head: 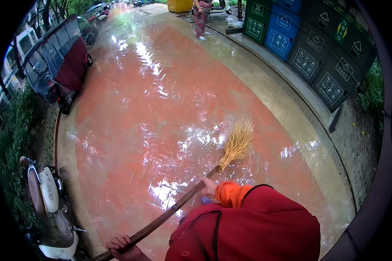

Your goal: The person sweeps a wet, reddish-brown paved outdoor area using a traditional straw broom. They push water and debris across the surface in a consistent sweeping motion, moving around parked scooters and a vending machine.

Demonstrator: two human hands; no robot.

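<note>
A broom with a long wooden handle (163, 218) slants from the bottom left up to the right. Its head of yellow twigs (237, 142) rests on or just over the wet red pavement (170, 107). My left hand (124, 248) is wrapped around the upper part of the handle at the lower left of the picture. Farther down the handle, near the bound twigs, my right hand (208, 187) grips it; an orange cuff and a red sleeve show behind that hand. A bluish shoe tip (205, 200) peeks out below my right hand.
Green (255, 24), blue (281, 31) and dark grey bins (326, 62) line the right kerb. A person (201, 18) stands at the top beside white containers (234, 22). On the left are a covered three-wheeler (60, 58), a white scooter (49, 191) and hedges (13, 137). Shiny water covers the ground.
</note>
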